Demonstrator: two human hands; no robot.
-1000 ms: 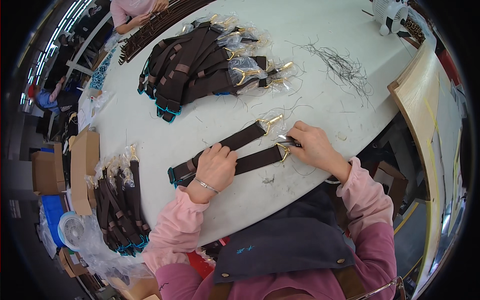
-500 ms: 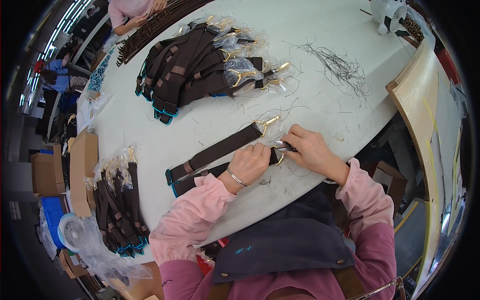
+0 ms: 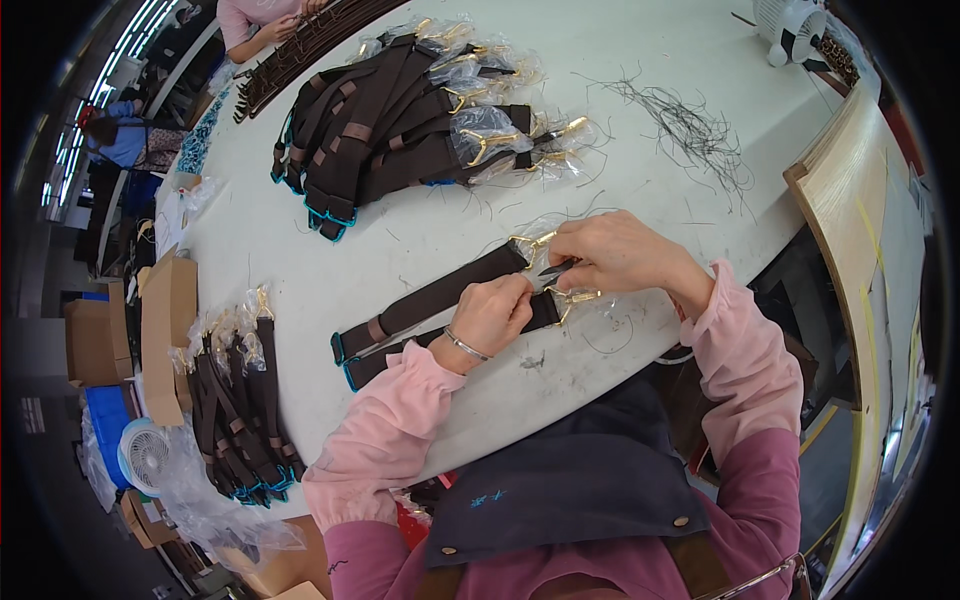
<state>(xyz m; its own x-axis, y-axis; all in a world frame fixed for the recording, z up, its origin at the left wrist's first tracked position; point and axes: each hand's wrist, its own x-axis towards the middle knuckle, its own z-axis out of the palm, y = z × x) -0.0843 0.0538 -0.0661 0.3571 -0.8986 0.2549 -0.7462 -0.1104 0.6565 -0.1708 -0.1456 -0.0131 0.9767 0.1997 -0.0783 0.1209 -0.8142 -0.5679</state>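
Two dark brown straps lie side by side before me, the far strap [image 3: 450,290] and the near strap [image 3: 540,311]. Each has a gold clasp in clear plastic at its right end and turquoise wrapping at its left. My left hand [image 3: 490,320] is closed in a pinch above the near strap, by its clasp end; whatever sits between the fingertips is too small to make out. My right hand [image 3: 618,252] grips a small pair of thread snips [image 3: 556,268], their tips pointing left toward my left fingertips. The near strap's gold clasp [image 3: 575,296] lies below the snips.
A big heap of similar straps [image 3: 365,130] covers the far table, with a smaller bundle [image 3: 240,420] at left. Loose dark threads [image 3: 680,130] lie far right. Cardboard boxes [image 3: 168,335] and a white fan [image 3: 788,30] flank the table. Another person's hand [image 3: 285,28] shows far left.
My right hand and the snips have moved away from me, off the near strap's clasp. My left hand has shifted slightly and its fingers now pinch together.
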